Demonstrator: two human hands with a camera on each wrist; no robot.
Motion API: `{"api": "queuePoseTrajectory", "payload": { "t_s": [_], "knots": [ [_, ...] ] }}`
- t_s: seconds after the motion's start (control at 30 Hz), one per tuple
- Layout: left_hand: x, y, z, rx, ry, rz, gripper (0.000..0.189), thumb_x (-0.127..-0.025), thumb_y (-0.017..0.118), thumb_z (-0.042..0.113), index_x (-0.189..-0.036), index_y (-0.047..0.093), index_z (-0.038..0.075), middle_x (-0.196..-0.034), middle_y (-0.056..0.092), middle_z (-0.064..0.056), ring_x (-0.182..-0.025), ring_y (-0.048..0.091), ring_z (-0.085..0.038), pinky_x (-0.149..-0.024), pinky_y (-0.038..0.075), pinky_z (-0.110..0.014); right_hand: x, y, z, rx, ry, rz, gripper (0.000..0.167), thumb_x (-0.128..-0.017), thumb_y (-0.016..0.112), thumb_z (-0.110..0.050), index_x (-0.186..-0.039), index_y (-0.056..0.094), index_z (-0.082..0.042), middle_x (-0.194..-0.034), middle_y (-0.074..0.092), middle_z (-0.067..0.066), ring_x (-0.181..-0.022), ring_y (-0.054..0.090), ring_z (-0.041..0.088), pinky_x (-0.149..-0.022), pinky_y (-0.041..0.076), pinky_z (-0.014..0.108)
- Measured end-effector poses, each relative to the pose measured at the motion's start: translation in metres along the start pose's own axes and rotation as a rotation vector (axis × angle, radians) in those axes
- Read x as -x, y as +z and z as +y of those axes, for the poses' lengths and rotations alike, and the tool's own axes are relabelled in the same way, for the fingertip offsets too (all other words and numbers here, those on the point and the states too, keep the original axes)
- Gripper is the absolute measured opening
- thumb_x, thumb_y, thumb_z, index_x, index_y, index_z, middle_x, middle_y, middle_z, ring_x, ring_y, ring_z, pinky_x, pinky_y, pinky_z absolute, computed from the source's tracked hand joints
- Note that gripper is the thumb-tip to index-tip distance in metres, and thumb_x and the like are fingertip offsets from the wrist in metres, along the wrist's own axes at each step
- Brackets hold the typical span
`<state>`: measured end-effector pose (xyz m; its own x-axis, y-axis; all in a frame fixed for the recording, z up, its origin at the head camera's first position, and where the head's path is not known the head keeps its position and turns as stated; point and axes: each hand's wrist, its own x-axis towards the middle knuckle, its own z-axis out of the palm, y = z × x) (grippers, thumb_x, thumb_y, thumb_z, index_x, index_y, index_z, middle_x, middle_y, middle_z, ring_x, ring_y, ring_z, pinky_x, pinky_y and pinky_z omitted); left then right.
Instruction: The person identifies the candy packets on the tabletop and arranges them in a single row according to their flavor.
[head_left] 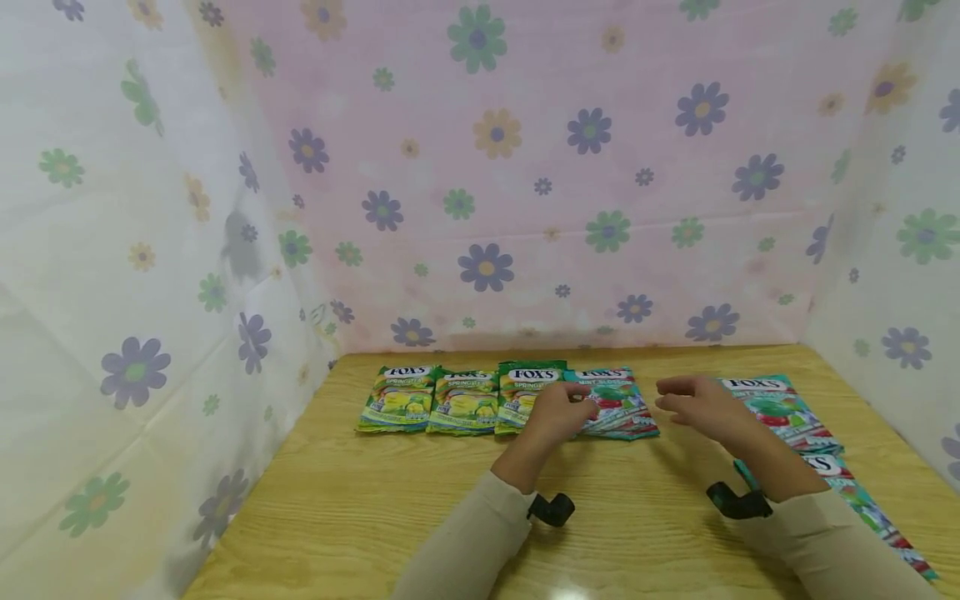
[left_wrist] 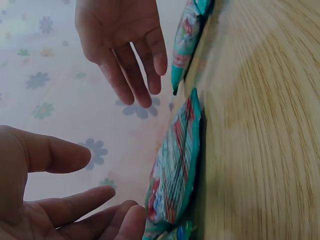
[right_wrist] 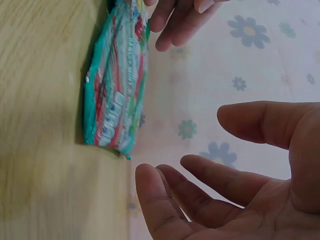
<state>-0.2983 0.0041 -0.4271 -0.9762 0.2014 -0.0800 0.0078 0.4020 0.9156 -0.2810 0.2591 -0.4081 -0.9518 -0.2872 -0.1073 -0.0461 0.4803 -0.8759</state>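
Observation:
My left hand (head_left: 553, 414) hovers over the near side of a teal candy bag (head_left: 618, 408), its fingers relaxed and parted. That bag lies at the right end of a row at the back, and the left wrist view shows its side (left_wrist: 175, 165) beyond my fingertips. To the right, my right hand (head_left: 708, 410) is raised with loosely bent fingers and nothing between them. It overlaps the left edge of another teal candy bag (head_left: 780, 412) in the head view. Between the two hands is a gap, and their palms face each other.
Three green and yellow candy bags (head_left: 396, 400) (head_left: 463, 404) (head_left: 521, 396) continue the row to the left. A further teal bag (head_left: 862, 500) lies at the front right, partly behind my right forearm. Flowered cloth (head_left: 525, 208) surrounds the wooden table (head_left: 337, 517).

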Motion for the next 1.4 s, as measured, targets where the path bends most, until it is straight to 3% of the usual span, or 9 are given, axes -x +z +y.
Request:
{"api": "queuePoseTrajectory", "payload": {
  "t_s": [0.27, 0.53, 0.83, 0.93, 1.03, 1.13, 1.27, 1.3, 1.4],
  "knots": [
    [0.001, 0.019, 0.018, 0.009, 0.004, -0.005, 0.040, -0.098, 0.069, 0.028, -0.136, 0.068, 0.015, -0.127, 0.069, -0.002, -0.109, 0.067, -0.020, -0.086, 0.058, -0.043, 0.014, -0.019, -0.003, 0.057, -0.040, 0.072, 0.062, -0.109, 0.055, -0.034, -0.154, 0.042, 0.006, -0.156, 0.042, 0.032, -0.139, 0.049, 0.048, -0.100, 0.058, 0.044],
    [-0.001, 0.044, 0.034, 0.057, 0.007, 0.001, 0.038, -0.095, 0.071, 0.027, -0.133, 0.070, 0.020, -0.132, 0.068, -0.003, -0.108, 0.066, -0.015, -0.089, 0.058, -0.039, 0.026, -0.042, 0.004, 0.110, -0.027, 0.104, 0.064, -0.111, 0.047, -0.041, -0.156, 0.039, 0.003, -0.156, 0.041, 0.033, -0.136, 0.051, 0.051, -0.101, 0.056, 0.050],
    [-0.004, 0.085, 0.047, 0.172, -0.020, 0.006, 0.037, -0.092, 0.078, 0.032, -0.128, 0.069, 0.030, -0.121, 0.067, 0.018, -0.107, 0.066, -0.008, -0.089, 0.059, -0.038, 0.031, -0.069, 0.022, 0.155, 0.028, 0.149, 0.070, -0.111, 0.043, -0.048, -0.159, 0.035, 0.002, -0.159, 0.033, 0.036, -0.137, 0.046, 0.057, -0.093, 0.055, 0.063],
    [-0.003, 0.099, 0.051, 0.185, -0.033, 0.013, 0.038, -0.090, 0.080, 0.039, -0.126, 0.069, 0.033, -0.122, 0.067, 0.020, -0.108, 0.067, -0.007, -0.090, 0.059, -0.040, 0.035, -0.080, 0.028, 0.150, 0.012, 0.157, 0.069, -0.111, 0.042, -0.045, -0.158, 0.034, 0.006, -0.159, 0.032, 0.037, -0.137, 0.046, 0.056, -0.096, 0.056, 0.059],
    [-0.003, 0.111, 0.053, 0.202, -0.044, 0.013, 0.040, -0.090, 0.079, 0.043, -0.127, 0.068, 0.033, -0.123, 0.066, 0.020, -0.111, 0.066, -0.008, -0.092, 0.059, -0.042, 0.040, -0.091, 0.035, 0.149, -0.001, 0.168, 0.069, -0.111, 0.043, -0.043, -0.157, 0.034, 0.008, -0.158, 0.033, 0.037, -0.122, 0.064, 0.027, -0.093, 0.061, 0.044],
    [-0.003, 0.123, 0.053, 0.231, -0.056, 0.012, 0.039, -0.090, 0.078, 0.044, -0.126, 0.068, 0.033, -0.121, 0.066, 0.020, -0.112, 0.066, -0.009, -0.094, 0.058, -0.042, 0.044, -0.101, 0.042, 0.153, 0.022, 0.193, 0.070, -0.111, 0.043, -0.044, -0.156, 0.034, 0.009, -0.158, 0.032, 0.037, -0.106, 0.054, -0.010, -0.088, 0.062, 0.030],
    [-0.003, 0.137, 0.054, 0.290, -0.074, 0.013, 0.041, -0.090, 0.079, 0.043, -0.127, 0.068, 0.030, -0.120, 0.066, 0.017, -0.113, 0.065, -0.012, -0.097, 0.057, -0.042, 0.048, -0.111, 0.053, 0.160, 0.052, 0.229, 0.069, -0.113, 0.038, -0.040, -0.155, 0.031, 0.013, -0.157, 0.030, 0.041, -0.104, 0.055, -0.006, -0.083, 0.061, 0.025],
    [-0.003, 0.141, 0.054, 0.304, -0.077, 0.014, 0.042, -0.090, 0.079, 0.043, -0.127, 0.069, 0.028, -0.120, 0.066, 0.017, -0.114, 0.065, -0.013, -0.097, 0.057, -0.042, 0.049, -0.113, 0.056, 0.165, 0.052, 0.237, 0.068, -0.113, 0.037, -0.038, -0.155, 0.030, 0.015, -0.156, 0.029, 0.042, -0.108, 0.058, 0.003, -0.084, 0.062, 0.028],
    [-0.004, 0.149, 0.054, 0.341, -0.087, 0.008, 0.046, -0.089, 0.080, 0.042, -0.130, 0.068, 0.025, -0.124, 0.066, 0.015, -0.118, 0.064, -0.016, -0.099, 0.056, -0.043, 0.050, -0.118, 0.065, 0.184, 0.066, 0.270, 0.066, -0.114, 0.035, -0.036, -0.154, 0.030, 0.017, -0.155, 0.029, 0.044, -0.104, 0.057, 0.000, -0.091, 0.060, 0.046]
  ]
}}
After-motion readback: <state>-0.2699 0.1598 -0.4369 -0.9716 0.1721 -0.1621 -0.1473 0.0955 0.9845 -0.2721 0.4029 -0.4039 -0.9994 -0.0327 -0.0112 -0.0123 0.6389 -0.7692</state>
